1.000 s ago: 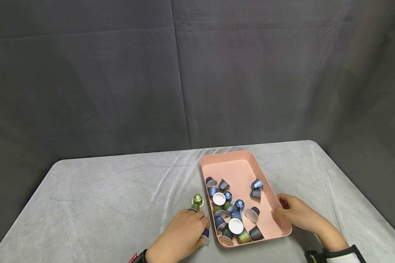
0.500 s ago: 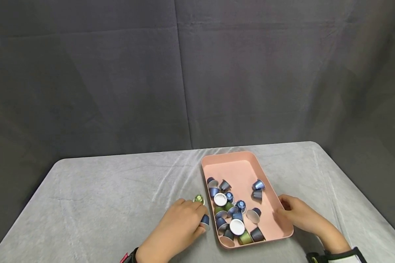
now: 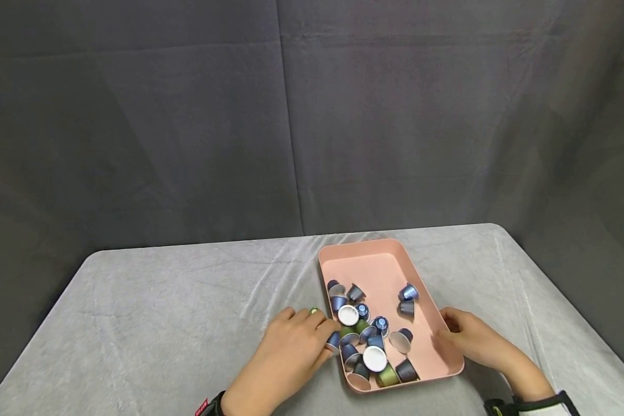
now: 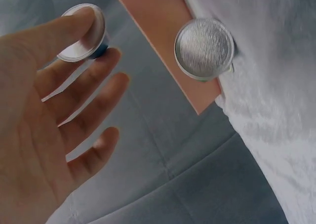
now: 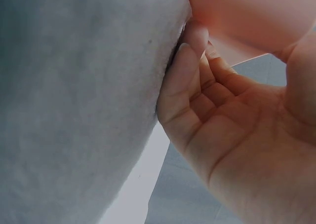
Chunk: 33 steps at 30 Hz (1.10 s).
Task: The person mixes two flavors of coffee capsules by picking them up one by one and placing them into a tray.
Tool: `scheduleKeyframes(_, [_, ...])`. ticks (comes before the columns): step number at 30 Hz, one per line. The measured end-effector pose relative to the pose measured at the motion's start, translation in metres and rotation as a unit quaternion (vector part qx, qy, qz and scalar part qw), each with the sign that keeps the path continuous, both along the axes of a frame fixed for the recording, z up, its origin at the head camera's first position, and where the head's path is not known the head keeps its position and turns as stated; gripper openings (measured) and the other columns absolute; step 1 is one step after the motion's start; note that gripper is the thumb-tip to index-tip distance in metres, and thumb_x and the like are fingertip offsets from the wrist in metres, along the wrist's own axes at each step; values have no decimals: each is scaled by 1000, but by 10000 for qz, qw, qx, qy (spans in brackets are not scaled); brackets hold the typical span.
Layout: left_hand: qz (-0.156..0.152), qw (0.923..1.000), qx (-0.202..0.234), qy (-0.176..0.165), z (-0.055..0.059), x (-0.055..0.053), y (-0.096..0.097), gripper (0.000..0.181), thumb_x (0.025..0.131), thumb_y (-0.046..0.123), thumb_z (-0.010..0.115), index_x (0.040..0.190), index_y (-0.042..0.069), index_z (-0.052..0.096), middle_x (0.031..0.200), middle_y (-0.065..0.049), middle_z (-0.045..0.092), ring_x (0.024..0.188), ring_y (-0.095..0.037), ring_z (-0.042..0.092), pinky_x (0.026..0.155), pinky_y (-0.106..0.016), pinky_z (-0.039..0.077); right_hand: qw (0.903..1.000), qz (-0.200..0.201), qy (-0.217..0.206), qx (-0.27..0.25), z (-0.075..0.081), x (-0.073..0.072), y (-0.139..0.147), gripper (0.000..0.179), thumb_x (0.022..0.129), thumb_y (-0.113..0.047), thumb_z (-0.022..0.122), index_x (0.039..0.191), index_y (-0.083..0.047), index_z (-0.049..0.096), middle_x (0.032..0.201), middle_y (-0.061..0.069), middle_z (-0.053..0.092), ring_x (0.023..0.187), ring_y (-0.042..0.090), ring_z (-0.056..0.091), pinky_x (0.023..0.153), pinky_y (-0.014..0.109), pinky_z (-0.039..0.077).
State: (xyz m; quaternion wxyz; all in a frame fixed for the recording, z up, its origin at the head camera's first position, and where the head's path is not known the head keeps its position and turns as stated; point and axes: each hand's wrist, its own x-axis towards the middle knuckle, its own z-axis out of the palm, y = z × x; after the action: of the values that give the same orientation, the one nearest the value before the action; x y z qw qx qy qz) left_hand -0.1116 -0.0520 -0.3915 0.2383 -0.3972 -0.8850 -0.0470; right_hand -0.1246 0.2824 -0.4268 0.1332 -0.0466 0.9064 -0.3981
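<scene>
My left hand pinches a blue coffee capsule at the tray's left edge. In the left wrist view the thumb lies on that capsule's silver lid, fingertips behind it. Just past the left knuckles a green capsule peeks out, mostly hidden. On the right, my right hand grips the side of the pink tray. The right wrist view has the curled fingers under the tray's edge. Several blue, green and dark capsules lie in the tray's near left part, some lid up.
A grey cloth covers the table, and a dark curtain hangs behind it. Inside the tray, two capsules lie by the right wall. Another silver-lidded capsule shows beside the tray in the left wrist view.
The left hand has moved right to the tray's edge with the blue capsule, which was on the table side before. The tray shifted slightly right in view early on; the right hand keeps its grip.
</scene>
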Motion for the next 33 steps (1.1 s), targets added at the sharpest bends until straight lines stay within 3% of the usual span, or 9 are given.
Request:
scheduleKeyframes(11, [-488,9986,58,211,-11,7,18,24,82,33,68,102,21,63,94,7,60,81,-12,57,71,-28,40,10000,32,60,-7,-1,0,-1,23,85,-7,56,103,7,58,85,7,61,77,18,54,65,30,45])
scheduleKeyframes(19, [-644,9976,-43,248,-8,12,22,35,79,36,71,110,20,64,99,7,62,86,-11,58,74,-30,43,10000,36,14,-28,-1,0,1,24,86,-8,56,105,8,57,87,7,61,79,19,55,67,31,46])
scheduleKeyframes(33, [-465,9984,-61,328,-9,8,18,33,77,32,73,106,20,63,98,7,61,85,-12,57,73,-29,42,10000,8,37,3,-1,0,0,24,86,-8,56,104,7,57,87,8,61,78,19,55,66,31,46])
